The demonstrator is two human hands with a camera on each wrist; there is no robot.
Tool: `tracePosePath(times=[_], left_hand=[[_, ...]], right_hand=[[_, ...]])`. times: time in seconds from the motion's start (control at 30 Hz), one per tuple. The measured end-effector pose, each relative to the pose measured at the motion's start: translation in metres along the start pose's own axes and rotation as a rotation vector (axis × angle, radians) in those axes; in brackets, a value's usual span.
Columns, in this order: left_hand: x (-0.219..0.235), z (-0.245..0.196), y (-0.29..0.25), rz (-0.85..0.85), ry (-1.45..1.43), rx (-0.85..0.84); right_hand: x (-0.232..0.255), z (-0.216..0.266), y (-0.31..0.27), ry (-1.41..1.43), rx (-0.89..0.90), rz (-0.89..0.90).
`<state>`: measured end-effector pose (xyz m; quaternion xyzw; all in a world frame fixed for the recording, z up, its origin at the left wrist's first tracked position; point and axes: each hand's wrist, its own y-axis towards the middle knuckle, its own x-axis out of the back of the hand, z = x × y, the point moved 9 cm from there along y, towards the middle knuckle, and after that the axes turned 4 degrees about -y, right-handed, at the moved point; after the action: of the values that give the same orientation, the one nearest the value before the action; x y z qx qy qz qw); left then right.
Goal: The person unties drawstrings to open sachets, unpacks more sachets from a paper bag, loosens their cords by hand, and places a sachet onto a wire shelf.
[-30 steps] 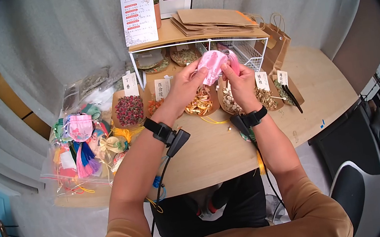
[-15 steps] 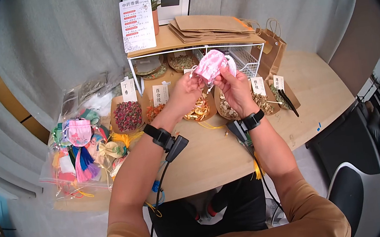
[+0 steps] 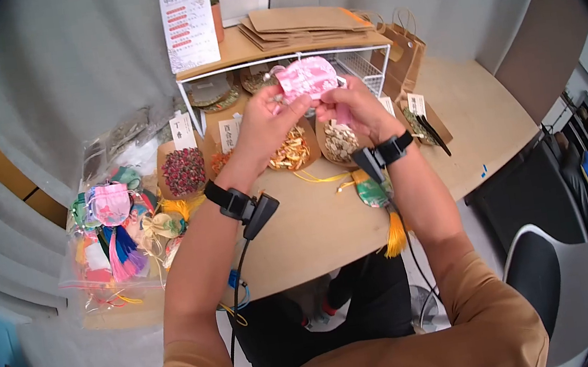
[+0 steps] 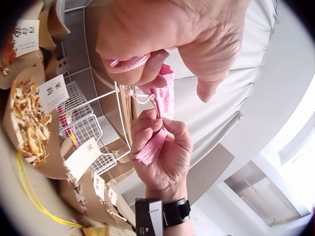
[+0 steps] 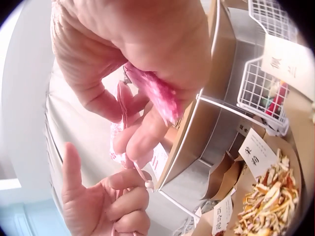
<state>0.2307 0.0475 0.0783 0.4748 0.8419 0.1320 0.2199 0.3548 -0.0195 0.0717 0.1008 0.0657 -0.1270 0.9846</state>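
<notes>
A pink patterned pouch [image 3: 308, 79] is held up in front of the shelf, between both hands. The left hand [image 3: 270, 123] has its fingers curled round the pouch's pink cord [image 4: 129, 64], a white bead beside them; its thumb stands apart from the pouch in the left wrist view. The right hand [image 3: 362, 109] pinches the pouch's lower end by the pink tassel [image 4: 151, 146], which lies against its palm. In the right wrist view the tassel [image 5: 156, 93] comes out below the right hand's fingers, partly hidden by them.
Paper trays of dried rosebuds [image 3: 184, 171], orange-white peel [image 3: 289, 150] and pale pieces [image 3: 339, 140] line the shelf front. A plastic bag [image 3: 87, 274] with pouches lies left. A green pouch [image 3: 373, 189] with yellow tassel rests near the right forearm. Black tongs [image 3: 435, 135] lie right.
The pouch has turned from slanting to lying more level, its patterned face showing. The left thumb has moved toward the pouch's lower edge. The head view has shifted, baring the green pouch.
</notes>
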Motion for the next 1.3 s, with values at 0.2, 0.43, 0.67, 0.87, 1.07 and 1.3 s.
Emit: tracePosePath(times=[0.2,0.43,0.67,0.87,1.07,1.3], left_hand=[[-0.002,-0.008,0.001,-0.038,0.168,-0.093],[-0.015,-0.007,-0.005,0.041,0.114,-0.024],[-0.019,-0.022,-0.011,0.066,0.133,0.016],[-0.042,-0.024,-0.020,0.163,0.024,0.098],[-0.064,-0.033,-0.030,0.293,0.180,0.216],[-0.053,-0.052,-0.054,0.234,0.689,0.133]], right_hand=[[-0.023,0.035,-0.024,-0.234,-0.011,0.094],[-0.040,0.026,-0.064,-0.311,-0.011,0.315],[0.044,-0.003,-0.116,-1.339,-0.282,0.205],[0.054,-0.017,-0.167,-1.516,-0.375,-0.070],[0.067,-0.041,-0.178,-1.251,-0.281,-0.236],[0.080,-0.048,-0.206,-0.335,-0.064,-0.372]])
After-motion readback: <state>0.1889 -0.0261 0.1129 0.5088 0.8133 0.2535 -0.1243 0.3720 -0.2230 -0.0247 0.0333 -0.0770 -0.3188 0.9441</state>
